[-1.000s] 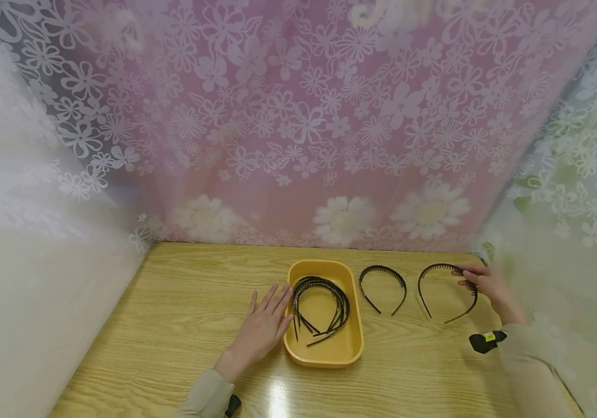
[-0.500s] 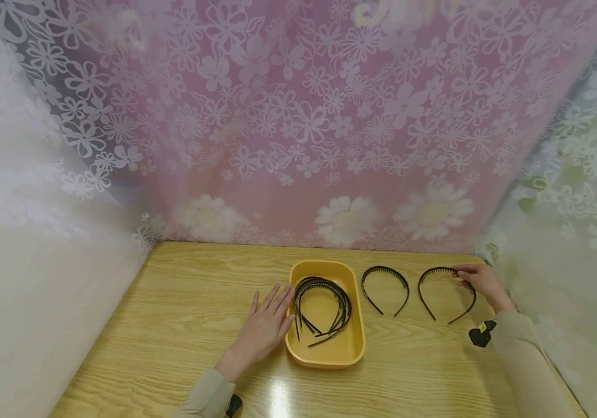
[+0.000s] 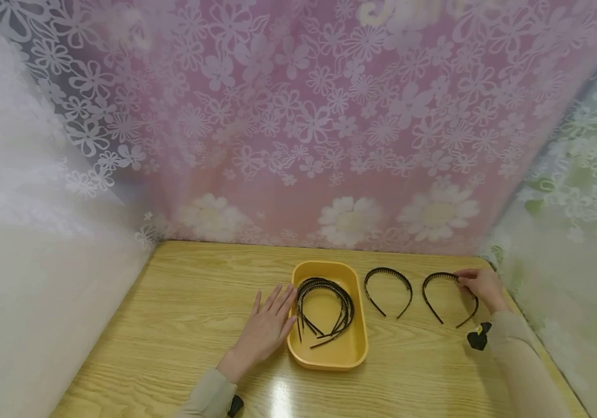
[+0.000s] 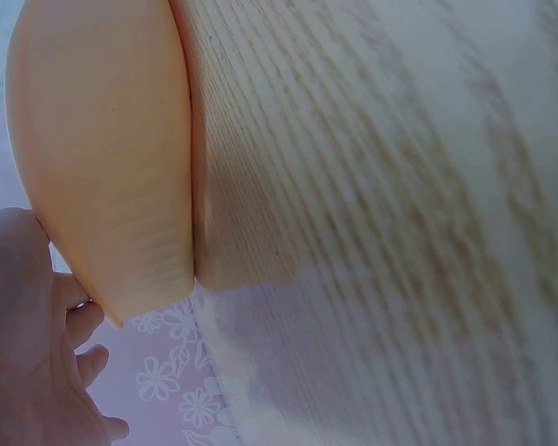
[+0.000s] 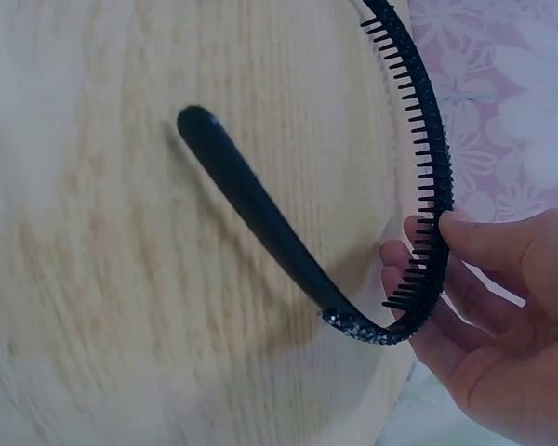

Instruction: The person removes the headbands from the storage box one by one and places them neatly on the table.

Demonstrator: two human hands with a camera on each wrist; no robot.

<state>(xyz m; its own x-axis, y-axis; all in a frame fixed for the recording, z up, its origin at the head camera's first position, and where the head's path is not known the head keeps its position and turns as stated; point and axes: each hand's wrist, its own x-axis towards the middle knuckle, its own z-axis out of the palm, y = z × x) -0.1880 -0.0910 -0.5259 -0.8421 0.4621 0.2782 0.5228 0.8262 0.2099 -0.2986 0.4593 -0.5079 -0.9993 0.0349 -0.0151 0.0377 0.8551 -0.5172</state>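
Observation:
My right hand (image 3: 485,287) pinches the right side of a black toothed headband (image 3: 426,285) between thumb and fingers at the table's right end. In the right wrist view this headband (image 5: 432,158) shows comb-like teeth inside its curve and sparkly stones on its outside. A second headband (image 3: 388,270) lies to its left, tips toward me. Several more headbands (image 3: 349,302) are nested in a yellow plastic tray (image 3: 329,361). Against the tray's left rim rests my left hand (image 3: 264,328), fingers spread and straight; the left wrist view has its fingers at the tray's wall (image 4: 112,158).
The wood-grain table (image 3: 209,273) ends at a pink floral curtain (image 3: 277,145) behind. Pale floral sheets hang at the left (image 3: 42,261) and right, the right one close by my right arm. Black straps with small devices (image 3: 478,337) sit at the wrists.
My right hand has drawn the headband slightly toward me and turned it a little on the table. The left hand stays at the tray, and the view has shifted slightly.

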